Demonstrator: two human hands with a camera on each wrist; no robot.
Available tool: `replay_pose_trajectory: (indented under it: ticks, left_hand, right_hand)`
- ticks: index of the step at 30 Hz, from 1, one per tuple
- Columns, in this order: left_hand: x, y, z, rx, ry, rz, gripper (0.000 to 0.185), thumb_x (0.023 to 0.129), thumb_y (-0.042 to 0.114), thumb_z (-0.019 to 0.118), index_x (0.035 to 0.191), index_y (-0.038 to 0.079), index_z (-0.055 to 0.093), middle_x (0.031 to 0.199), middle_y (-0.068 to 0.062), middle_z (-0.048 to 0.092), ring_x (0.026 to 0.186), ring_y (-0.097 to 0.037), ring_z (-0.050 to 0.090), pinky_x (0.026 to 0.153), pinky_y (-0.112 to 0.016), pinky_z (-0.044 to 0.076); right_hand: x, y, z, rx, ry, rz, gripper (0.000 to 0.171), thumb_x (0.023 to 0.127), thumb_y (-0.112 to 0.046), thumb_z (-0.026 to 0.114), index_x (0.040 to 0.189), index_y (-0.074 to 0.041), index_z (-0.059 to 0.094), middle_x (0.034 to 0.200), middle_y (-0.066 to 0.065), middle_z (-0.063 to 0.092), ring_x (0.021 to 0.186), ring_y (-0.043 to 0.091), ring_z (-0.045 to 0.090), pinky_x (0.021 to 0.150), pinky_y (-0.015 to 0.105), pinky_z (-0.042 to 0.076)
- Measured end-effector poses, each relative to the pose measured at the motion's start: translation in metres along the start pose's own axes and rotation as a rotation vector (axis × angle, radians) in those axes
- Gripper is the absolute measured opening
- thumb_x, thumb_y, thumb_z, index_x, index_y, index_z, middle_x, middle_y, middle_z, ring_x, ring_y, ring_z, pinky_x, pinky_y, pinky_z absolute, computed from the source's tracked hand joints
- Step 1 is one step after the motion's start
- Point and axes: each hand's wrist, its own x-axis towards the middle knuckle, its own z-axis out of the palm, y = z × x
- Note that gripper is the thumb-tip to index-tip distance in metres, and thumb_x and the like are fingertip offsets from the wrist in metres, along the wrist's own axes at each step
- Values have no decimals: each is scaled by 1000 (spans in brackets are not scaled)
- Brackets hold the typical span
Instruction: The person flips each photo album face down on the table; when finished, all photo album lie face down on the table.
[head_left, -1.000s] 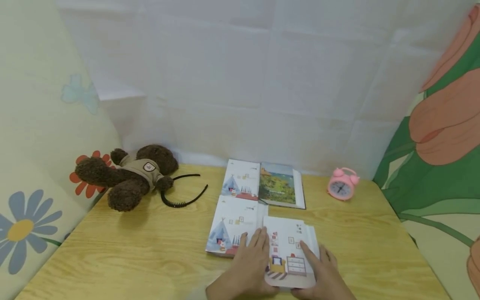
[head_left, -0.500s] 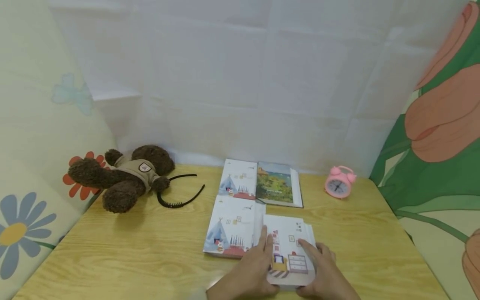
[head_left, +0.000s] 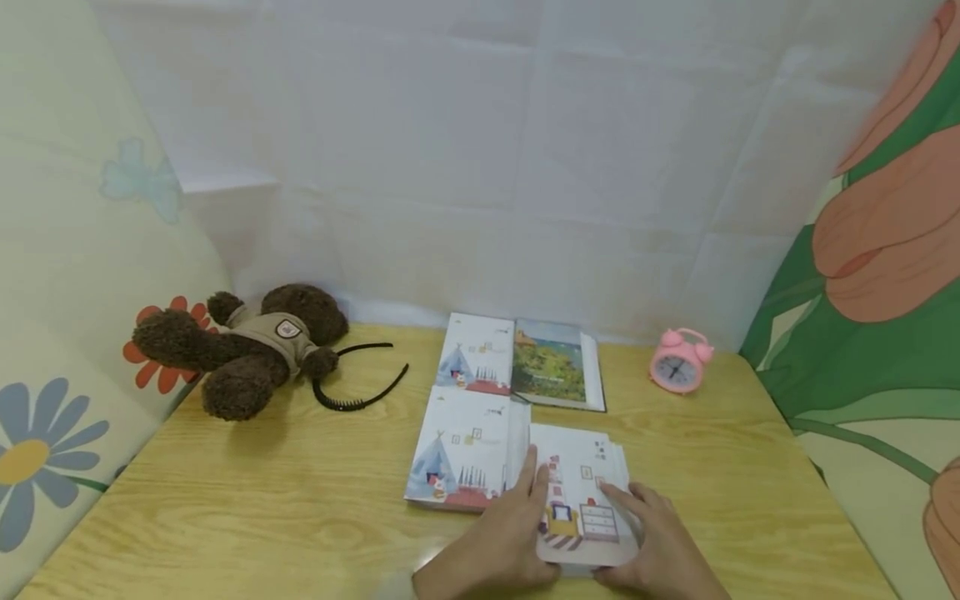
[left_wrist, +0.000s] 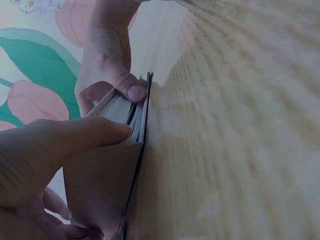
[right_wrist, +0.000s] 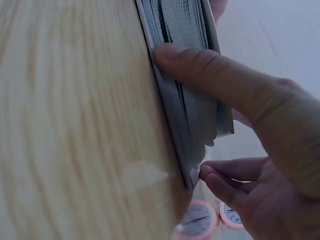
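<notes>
Left hand, right hand apart, fingers forward, thumbs pointing inward

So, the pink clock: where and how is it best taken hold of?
Probably pinch the thin handle, coming down from above: the pink clock stands upright, and the handle forms a loop at its top, with nothing touching it.

Table: yellowish, wood-grained
Left: brown plush bear, black headband
Middle: books
Right: pink alarm clock
</notes>
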Motion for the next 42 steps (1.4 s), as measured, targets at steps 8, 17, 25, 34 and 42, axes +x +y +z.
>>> replay_pose_trajectory:
  ticks: [8, 17, 25, 34, 42]
  left_hand:
    - [1, 2, 5, -130, 28, -50, 122, 60, 21, 90, 155, -5, 18, 156, -35, 17, 129, -46, 47, 104, -47, 43]
    - [5, 2, 6, -272, 84, -48, 123, 52, 1, 87, 154, -7, 18, 156, -29, 24, 137, -41, 37, 112, -48, 31]
    - [8, -2, -1, -447, 150, -3, 118, 55, 4, 88, 152, -10, 21, 151, -24, 39, 134, -36, 43, 111, -45, 34]
    - [6, -2, 2, -363, 96, -49, 122, 54, 11, 93, 152, -10, 23, 152, -27, 36, 135, -40, 41, 111, -49, 34]
    - [1, 6, 7, -135, 116, -50, 121, 54, 27, 95, 149, -10, 31, 132, -20, 53, 107, -26, 59, 98, -40, 49]
  right_hand:
    - [0, 8, 2, 79, -3, 4, 104, 48, -52, 95, 140, -22, 58, 147, 23, 46, 128, 41, 44, 102, 65, 36]
    - [-1, 14, -1, 106, -5, -32, 101, 52, -54, 93, 141, -23, 58, 149, 19, 45, 131, 44, 41, 104, 66, 33]
    - [-3, 11, -5, 290, -25, -3, 100, 55, -46, 94, 142, -19, 55, 156, 16, 34, 142, 42, 29, 112, 60, 20]
    - [-5, 7, -8, 501, -26, 92, 87, 56, -24, 97, 135, -17, 62, 160, 14, 28, 145, 39, 22, 112, 46, 25]
    - [-9, -2, -21, 261, -1, 11, 85, 56, -34, 96, 132, -14, 65, 157, 20, 32, 141, 46, 28, 111, 57, 25]
